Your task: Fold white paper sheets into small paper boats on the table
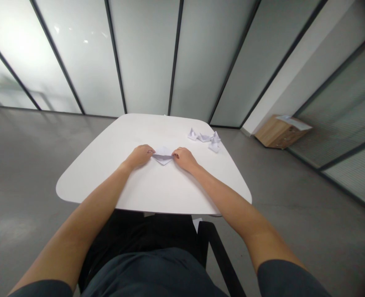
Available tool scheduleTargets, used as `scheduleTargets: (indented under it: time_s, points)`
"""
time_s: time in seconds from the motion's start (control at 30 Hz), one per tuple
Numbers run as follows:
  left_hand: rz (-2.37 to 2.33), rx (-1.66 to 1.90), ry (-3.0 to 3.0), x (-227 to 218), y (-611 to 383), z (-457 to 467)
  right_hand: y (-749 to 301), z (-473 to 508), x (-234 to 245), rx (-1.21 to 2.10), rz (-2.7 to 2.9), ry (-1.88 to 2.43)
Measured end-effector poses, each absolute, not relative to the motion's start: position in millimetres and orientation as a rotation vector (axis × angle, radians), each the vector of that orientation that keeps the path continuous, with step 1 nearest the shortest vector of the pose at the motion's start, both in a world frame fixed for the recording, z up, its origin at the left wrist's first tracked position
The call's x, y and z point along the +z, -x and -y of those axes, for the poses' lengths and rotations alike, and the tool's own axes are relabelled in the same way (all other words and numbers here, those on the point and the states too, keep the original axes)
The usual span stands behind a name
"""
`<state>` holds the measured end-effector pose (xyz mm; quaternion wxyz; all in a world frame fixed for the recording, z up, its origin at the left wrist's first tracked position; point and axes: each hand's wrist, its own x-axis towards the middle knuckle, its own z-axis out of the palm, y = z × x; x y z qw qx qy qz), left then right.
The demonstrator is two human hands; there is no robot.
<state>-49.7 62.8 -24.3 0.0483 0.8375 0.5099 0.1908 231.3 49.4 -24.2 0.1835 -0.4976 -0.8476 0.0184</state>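
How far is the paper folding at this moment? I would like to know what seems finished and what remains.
Done: the folded paper boats lie at the far right of the white table. In hand: a folded white paper, diamond-shaped, held between the left hand and right hand. Left: it does not yet resemble those boats, so more folding seems needed.

Folded white paper (163, 156): diamond outline, flat, a horizontal fold band across its middle with a greyish shadowed face. Lies between left hand (140, 156) and right hand (185, 159), each hand touching one side corner.
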Motion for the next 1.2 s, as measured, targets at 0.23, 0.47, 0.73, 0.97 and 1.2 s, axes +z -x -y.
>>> scheduleTargets:
  time_s: [0.23,0.47,0.73,0.97,1.2]
  points:
    - [-1.546,0.596,-2.631,-25,46,-59,-231,-49,-22,0.092,2.412,1.410]
    - [-1.468,0.635,-2.676,-24,46,-59,-231,-50,-23,0.080,2.373,1.441]
    - [-1.440,0.643,-2.652,-23,40,-55,-227,-49,-24,0.082,2.312,1.495]
    - [-1.331,0.639,-2.688,-21,30,-49,-214,-40,-23,0.117,2.348,1.500]
    - [-1.221,0.614,-2.683,-22,31,-48,-213,-34,-24,0.020,2.502,1.374]
